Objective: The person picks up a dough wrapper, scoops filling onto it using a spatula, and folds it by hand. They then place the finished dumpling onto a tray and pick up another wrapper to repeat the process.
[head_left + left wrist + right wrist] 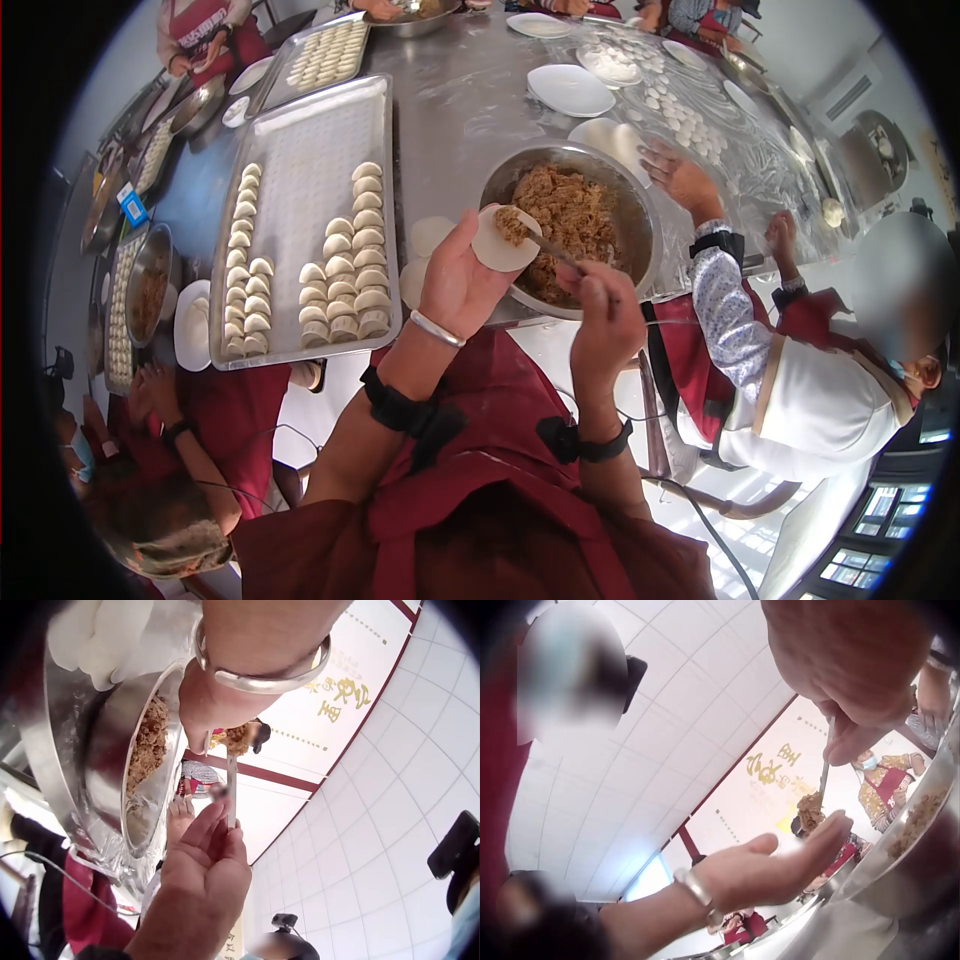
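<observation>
In the head view my left hand (462,285) lies palm up, fingers straight, carrying a round dough wrapper (495,252). A clump of brown filling (510,226) is on the wrapper, touched by the tip of a thin utensil (552,249). My right hand (608,318) grips the utensil's handle, beside a metal bowl (652,240) of filling. The right wrist view shows filling (810,813) at the utensil's tip, over my flat left hand (757,874). In the left wrist view my right hand (206,877) pinches the handle; the wrapper is mostly hidden there.
Left of the bowl, a metal tray (388,130) bears rows of folded dumplings (368,252). Loose wrappers (432,236) lie between tray and bowl. Beyond the bowl are a white plate (570,90) and another person's hand (682,180) near more wrappers. Other people surround the table.
</observation>
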A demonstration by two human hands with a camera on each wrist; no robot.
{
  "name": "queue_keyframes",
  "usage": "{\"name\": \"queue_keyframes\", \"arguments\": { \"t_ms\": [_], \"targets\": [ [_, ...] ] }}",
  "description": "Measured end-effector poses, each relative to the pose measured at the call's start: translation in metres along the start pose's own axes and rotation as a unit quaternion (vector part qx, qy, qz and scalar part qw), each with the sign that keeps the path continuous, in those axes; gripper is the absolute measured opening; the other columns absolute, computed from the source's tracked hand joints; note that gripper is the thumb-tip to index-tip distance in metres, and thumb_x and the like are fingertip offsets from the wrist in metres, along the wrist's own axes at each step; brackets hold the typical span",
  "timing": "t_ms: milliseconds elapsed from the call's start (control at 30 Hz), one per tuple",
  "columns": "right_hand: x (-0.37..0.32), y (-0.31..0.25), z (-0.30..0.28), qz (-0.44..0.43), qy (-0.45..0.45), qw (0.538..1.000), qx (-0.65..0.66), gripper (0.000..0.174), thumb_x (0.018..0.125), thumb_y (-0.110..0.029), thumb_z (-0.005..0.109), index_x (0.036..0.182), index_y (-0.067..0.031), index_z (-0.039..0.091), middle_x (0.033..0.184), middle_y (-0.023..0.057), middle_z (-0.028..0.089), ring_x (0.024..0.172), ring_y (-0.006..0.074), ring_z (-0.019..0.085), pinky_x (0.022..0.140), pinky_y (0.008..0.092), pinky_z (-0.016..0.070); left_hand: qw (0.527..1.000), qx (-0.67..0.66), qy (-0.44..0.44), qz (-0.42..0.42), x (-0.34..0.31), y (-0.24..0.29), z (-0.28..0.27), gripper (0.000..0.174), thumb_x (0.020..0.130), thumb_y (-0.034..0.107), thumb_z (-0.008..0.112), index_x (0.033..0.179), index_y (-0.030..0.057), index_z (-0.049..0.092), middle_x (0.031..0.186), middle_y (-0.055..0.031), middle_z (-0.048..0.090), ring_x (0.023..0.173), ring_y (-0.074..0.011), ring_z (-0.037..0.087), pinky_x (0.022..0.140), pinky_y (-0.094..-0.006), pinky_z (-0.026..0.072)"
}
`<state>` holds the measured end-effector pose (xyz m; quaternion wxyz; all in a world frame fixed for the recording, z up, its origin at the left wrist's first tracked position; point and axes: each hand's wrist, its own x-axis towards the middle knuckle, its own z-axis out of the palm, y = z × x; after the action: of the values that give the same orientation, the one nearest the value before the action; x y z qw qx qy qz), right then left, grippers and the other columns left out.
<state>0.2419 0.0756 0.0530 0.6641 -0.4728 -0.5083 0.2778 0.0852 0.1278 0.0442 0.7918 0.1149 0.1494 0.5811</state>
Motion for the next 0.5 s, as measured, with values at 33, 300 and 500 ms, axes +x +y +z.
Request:
{"name": "queue_keyframes", "arguments": {
  "t_ms": [33, 300, 500],
  "targets": [
    [-0.003, 0.003, -0.002, -0.084, -0.035, 0.993, -0.069, 0.015, 0.088, 0.007, 0.059, 0.101, 0.0041, 0.066, 0.099, 0.0155, 0.069, 0.089, 0.0248, 0.07, 0.076, 0.0329, 0.0582, 1.0, 0.002, -0.002, -0.004, 0.001, 0.002, -0.002, 0.047, 0.106, 0.036, 0.037, 0.133, -0.0014, 0.046, 0.133, -0.0161, 0.055, 0.124, -0.0305, 0.053, 0.107, -0.0461, 0.042],
    [-0.008, -0.003, -0.011, -0.236, -0.182, 0.937, -0.182, 0.024, 0.078, 0.01, 0.067, 0.099, -0.0012, 0.071, 0.099, 0.0144, 0.069, 0.092, 0.0274, 0.067, 0.076, 0.0336, 0.0566, 1.0, -0.017, -0.003, -0.019, -0.01, 0.02, -0.017, 0.044, 0.106, 0.038, 0.036, 0.123, 0.0004, 0.051, 0.128, -0.018, 0.057, 0.12, -0.033, 0.054, 0.107, -0.0472, 0.0408],
    [0.0, -0.025, -0.015, 0.048, -0.086, 0.995, 0.014, 0.014, 0.094, -0.002, 0.057, 0.103, 0.0064, 0.064, 0.089, 0.0172, 0.07, 0.081, 0.0274, 0.071, 0.072, 0.0353, 0.0598, 1.0, 0.02, 0.013, -0.008, -0.027, 0.02, -0.012, 0.047, 0.106, 0.04, 0.036, 0.129, 0.0003, 0.048, 0.128, -0.0138, 0.056, 0.122, -0.0258, 0.052, 0.108, -0.0433, 0.0393]
  ]
}}
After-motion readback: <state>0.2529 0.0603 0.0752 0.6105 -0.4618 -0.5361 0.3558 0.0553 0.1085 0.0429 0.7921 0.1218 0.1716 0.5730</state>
